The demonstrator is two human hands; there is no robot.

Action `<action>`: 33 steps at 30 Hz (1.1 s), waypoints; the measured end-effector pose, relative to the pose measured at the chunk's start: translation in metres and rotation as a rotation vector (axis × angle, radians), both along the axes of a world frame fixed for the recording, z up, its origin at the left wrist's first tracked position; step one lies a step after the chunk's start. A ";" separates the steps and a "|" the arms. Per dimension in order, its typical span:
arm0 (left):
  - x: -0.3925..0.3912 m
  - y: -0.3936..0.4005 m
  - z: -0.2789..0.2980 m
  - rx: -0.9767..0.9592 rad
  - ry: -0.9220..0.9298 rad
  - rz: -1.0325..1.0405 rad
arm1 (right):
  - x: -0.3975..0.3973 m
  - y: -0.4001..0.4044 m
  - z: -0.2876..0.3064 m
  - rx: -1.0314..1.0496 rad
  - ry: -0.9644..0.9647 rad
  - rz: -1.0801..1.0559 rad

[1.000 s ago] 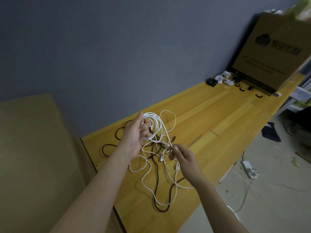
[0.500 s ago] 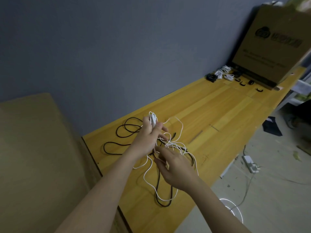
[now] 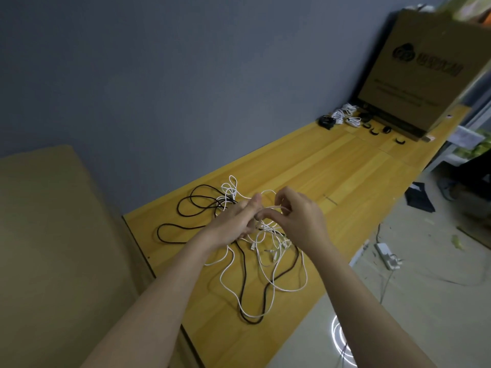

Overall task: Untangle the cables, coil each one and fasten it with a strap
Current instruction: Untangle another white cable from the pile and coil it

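A thin white cable (image 3: 265, 264) and a thicker black cable (image 3: 196, 205) lie tangled in loose, overlapping loops at the near end of the tabletop (image 3: 332, 171). At the far end sit coiled white cables (image 3: 345, 115), one black coil (image 3: 326, 121) and several small black straps (image 3: 374, 132).

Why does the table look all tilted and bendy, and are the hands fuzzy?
Head view: the wide lens tilts and stretches the wooden table; dim, even light, no glare; both hands, left and right, slightly soft; white cables still clear.
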State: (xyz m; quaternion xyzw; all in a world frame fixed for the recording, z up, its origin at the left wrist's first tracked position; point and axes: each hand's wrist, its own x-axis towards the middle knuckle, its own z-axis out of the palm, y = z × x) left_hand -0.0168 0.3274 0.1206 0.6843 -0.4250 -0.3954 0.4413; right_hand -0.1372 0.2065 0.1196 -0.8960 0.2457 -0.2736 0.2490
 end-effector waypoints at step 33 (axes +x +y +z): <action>0.017 0.003 0.013 -0.370 0.652 0.541 | 0.035 -0.022 -0.075 0.609 0.084 -0.022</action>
